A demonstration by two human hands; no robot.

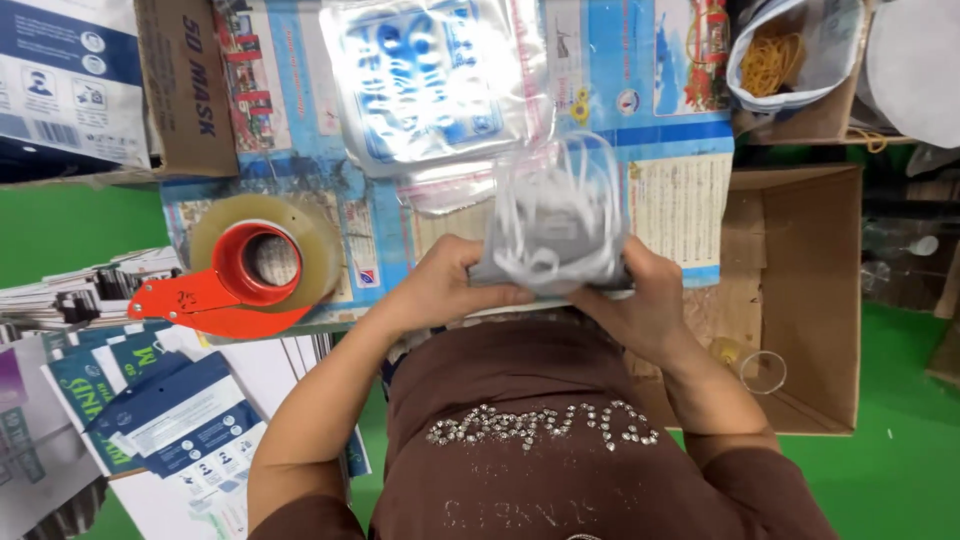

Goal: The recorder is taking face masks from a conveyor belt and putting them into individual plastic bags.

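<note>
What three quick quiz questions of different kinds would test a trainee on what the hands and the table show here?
1. True or false: both the left hand and the right hand grip the stack of grey face masks.
2. Which colour is the tape dispenser? A blue, B red, C yellow.
3. What fills the bag at the top right?

Key
1. True.
2. B.
3. Yellow rubber bands.

Red tape dispenser (235, 285), rubber-band bag (790, 55), open cardboard box (810, 300) — leaflets (170, 420) stacked left.
</note>
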